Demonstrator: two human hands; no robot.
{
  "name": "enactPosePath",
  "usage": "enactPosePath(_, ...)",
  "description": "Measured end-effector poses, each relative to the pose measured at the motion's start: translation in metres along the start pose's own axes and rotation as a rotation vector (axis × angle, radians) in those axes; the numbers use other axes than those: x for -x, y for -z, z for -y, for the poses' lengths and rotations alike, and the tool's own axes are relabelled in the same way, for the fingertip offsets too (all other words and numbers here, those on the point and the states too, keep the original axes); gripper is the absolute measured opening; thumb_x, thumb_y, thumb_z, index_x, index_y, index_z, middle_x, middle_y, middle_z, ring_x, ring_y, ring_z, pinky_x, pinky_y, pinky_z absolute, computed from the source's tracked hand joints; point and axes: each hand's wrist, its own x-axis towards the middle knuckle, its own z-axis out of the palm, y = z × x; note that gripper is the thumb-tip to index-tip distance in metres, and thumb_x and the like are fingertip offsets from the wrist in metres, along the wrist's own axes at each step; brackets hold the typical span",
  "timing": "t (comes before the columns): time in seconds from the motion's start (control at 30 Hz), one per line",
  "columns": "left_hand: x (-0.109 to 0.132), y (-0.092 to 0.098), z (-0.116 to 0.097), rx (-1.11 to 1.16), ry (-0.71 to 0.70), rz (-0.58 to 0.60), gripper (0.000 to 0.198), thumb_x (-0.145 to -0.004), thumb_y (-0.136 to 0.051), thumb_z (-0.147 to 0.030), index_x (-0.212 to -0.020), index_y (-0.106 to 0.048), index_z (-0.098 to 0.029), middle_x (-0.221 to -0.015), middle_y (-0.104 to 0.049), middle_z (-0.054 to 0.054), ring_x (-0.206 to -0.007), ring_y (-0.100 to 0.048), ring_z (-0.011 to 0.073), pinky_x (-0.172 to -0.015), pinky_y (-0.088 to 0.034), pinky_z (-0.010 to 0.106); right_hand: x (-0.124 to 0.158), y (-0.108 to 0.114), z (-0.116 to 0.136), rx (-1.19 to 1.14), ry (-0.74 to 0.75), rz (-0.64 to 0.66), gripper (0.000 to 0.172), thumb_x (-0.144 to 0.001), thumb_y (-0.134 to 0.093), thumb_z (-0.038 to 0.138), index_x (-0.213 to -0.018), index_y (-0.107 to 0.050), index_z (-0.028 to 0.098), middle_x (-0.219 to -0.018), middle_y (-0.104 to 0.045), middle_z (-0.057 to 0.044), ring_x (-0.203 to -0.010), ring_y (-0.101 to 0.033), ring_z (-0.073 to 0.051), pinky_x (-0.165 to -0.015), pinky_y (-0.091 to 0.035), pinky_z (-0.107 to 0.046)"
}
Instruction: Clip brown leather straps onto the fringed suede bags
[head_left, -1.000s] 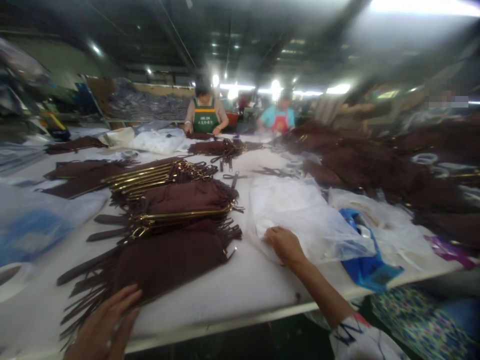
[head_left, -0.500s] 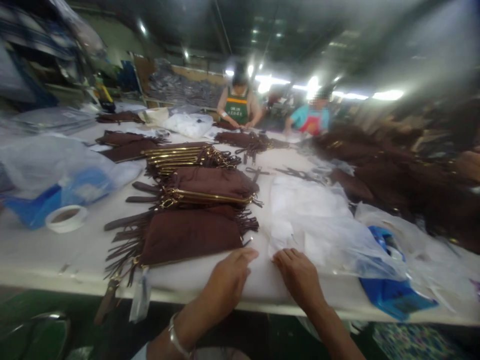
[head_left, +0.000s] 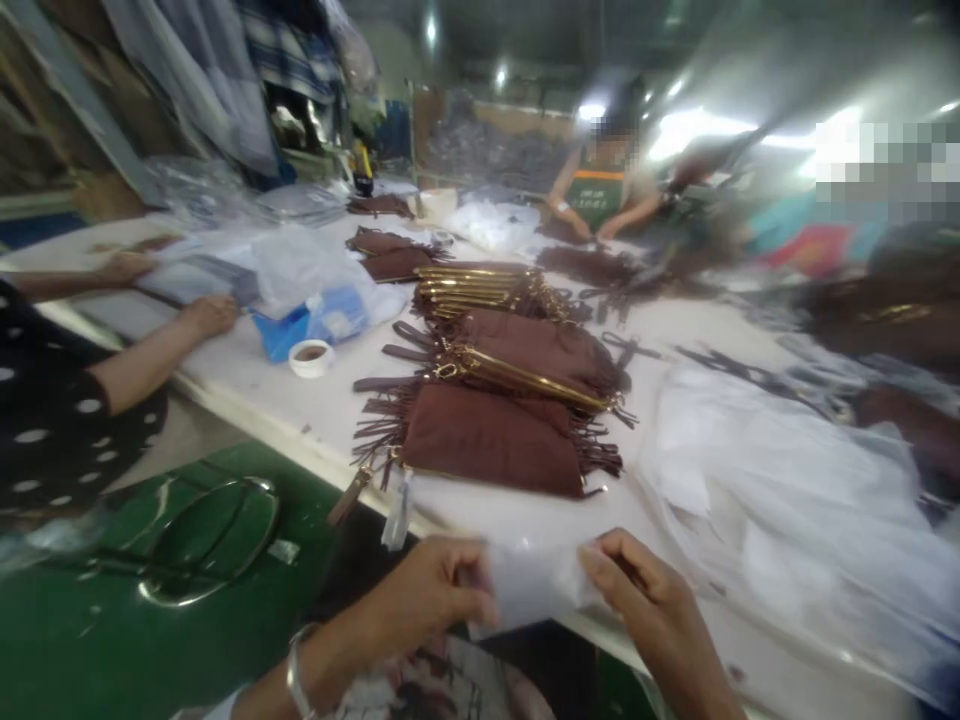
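Between my two hands is a small, translucent plastic bag [head_left: 529, 588], stretched over the table's front edge. My left hand [head_left: 439, 590] pinches its left end, thumb against fingers. At its right end, my right hand [head_left: 652, 595] grips it the same way. Just beyond lies a brown fringed pouch [head_left: 487, 440] on the table, with a strap and a plastic-wrapped tag [head_left: 397, 515] hanging over the edge. Behind it are another brown pouch [head_left: 525, 345] with a gold zipper and a stack of pouches [head_left: 472, 290] with their gold zippers showing.
White sheets in clear plastic [head_left: 780, 470] lie to the right. A tape roll [head_left: 311, 358] and blue plastic [head_left: 289, 332] are at left, near a person in a polka-dot sleeve [head_left: 56, 400]. A person in a green apron [head_left: 600, 195] works across the table. A metal-framed stool [head_left: 210, 545] stands lower left.
My view has swung left, bringing the polka-dot sleeve and the stool into sight. My hands have come off the tabletop and now hold the small plastic bag stretched between them.
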Motion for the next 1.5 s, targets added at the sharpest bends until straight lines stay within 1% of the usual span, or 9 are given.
enactPosePath(0.27,0.130,0.077,0.029,-0.615,0.032,-0.431,0.035,-0.088,-0.053,-0.039,-0.061,-0.055,-0.017,-0.064,-0.054,-0.003,-0.068,-0.050,0.0143,-0.068,-0.033,0.025,-0.003,-0.114,0.009,0.061,0.166,0.305,0.038,-0.089,-0.051,0.055,-0.067,-0.050,0.023,-0.058,-0.045,0.004,-0.056,-0.044,-0.014,-0.051,-0.035,-0.023)
enactPosePath(0.4,0.163,0.104,0.069,-0.517,0.171,-0.358,0.048,-0.095,-0.040,-0.048,-0.065,-0.060,-0.017,-0.061,-0.054,-0.003,-0.059,-0.049,0.0130,-0.061,-0.033,0.024,0.010,-0.176,0.017,0.081,0.221,0.442,0.033,-0.096,-0.043,0.045,-0.072,-0.053,0.023,-0.062,-0.054,0.004,-0.059,-0.053,-0.015,-0.057,-0.038,-0.023)
enactPosePath(0.57,0.163,0.123,0.126,-0.237,0.164,-0.364,0.041,-0.087,-0.051,-0.050,-0.075,-0.064,-0.014,-0.073,-0.066,0.001,-0.066,-0.054,0.0149,-0.062,-0.035,0.023,0.025,-0.228,0.012,0.213,0.314,0.424,0.028,-0.097,-0.040,0.034,-0.076,-0.055,0.023,-0.067,-0.062,0.002,-0.063,-0.060,-0.016,-0.059,-0.039,-0.023)
enactPosePath(0.7,0.165,0.134,0.148,-0.049,0.197,-0.415,0.043,-0.068,-0.070,-0.056,-0.068,-0.055,-0.015,-0.060,-0.055,-0.003,-0.058,-0.045,0.0122,-0.053,-0.028,0.022,0.022,-0.243,0.004,0.239,0.252,0.436,0.028,-0.097,-0.042,0.039,-0.077,-0.055,0.024,-0.063,-0.062,0.003,-0.059,-0.061,-0.016,-0.058,-0.040,-0.023)
enactPosePath(0.93,0.176,0.159,0.159,0.021,0.168,-0.318,0.040,-0.082,-0.065,-0.048,-0.064,-0.064,-0.013,-0.058,-0.054,-0.004,-0.054,-0.041,0.0090,-0.052,-0.025,0.021,0.013,-0.274,0.004,0.436,0.347,0.494,0.035,-0.101,-0.036,0.042,-0.077,-0.055,0.024,-0.061,-0.062,0.003,-0.057,-0.061,-0.017,-0.057,-0.033,-0.024)
enactPosePath(1.03,0.164,0.164,0.155,0.137,0.108,-0.304,0.039,-0.076,-0.073,-0.049,-0.090,-0.070,-0.013,-0.081,-0.068,0.002,-0.073,-0.057,0.0147,-0.064,-0.038,0.022,0.015,-0.286,0.008,0.455,0.383,0.515,0.035,-0.101,-0.036,0.043,-0.078,-0.055,0.024,-0.063,-0.063,0.002,-0.059,-0.061,-0.017,-0.057,-0.032,-0.025)
enactPosePath(1.13,0.140,0.159,0.155,0.277,0.062,-0.334,0.062,-0.065,-0.079,-0.054,-0.109,-0.064,-0.011,-0.096,-0.070,0.009,-0.081,-0.063,0.0194,-0.070,-0.046,0.027,0.014,-0.291,0.013,0.440,0.366,0.538,0.036,-0.101,-0.037,0.046,-0.079,-0.055,0.024,-0.063,-0.062,0.002,-0.059,-0.060,-0.017,-0.058,-0.032,-0.025)
enactPosePath(1.33,0.113,0.153,0.166,0.344,0.042,-0.481,0.041,-0.065,-0.081,-0.047,-0.071,-0.063,-0.011,-0.064,-0.064,0.001,-0.056,-0.052,0.0114,-0.053,-0.037,0.022,-0.006,-0.294,0.007,0.183,0.102,0.479,0.039,-0.093,-0.046,0.056,-0.078,-0.058,0.022,-0.065,-0.064,-0.001,-0.060,-0.059,-0.018,-0.059,-0.040,-0.027)
enactPosePath(1.5,0.125,0.163,0.177,0.299,0.030,-0.594,0.033,-0.073,-0.077,-0.043,-0.072,-0.068,-0.011,-0.065,-0.063,0.000,-0.057,-0.047,0.0098,-0.053,-0.030,0.021,-0.031,-0.315,0.001,-0.209,-0.204,0.335,0.063,-0.079,-0.063,0.061,-0.124,-0.053,0.018,-0.123,-0.064,-0.015,-0.092,-0.068,-0.025,-0.063,-0.054,-0.031)
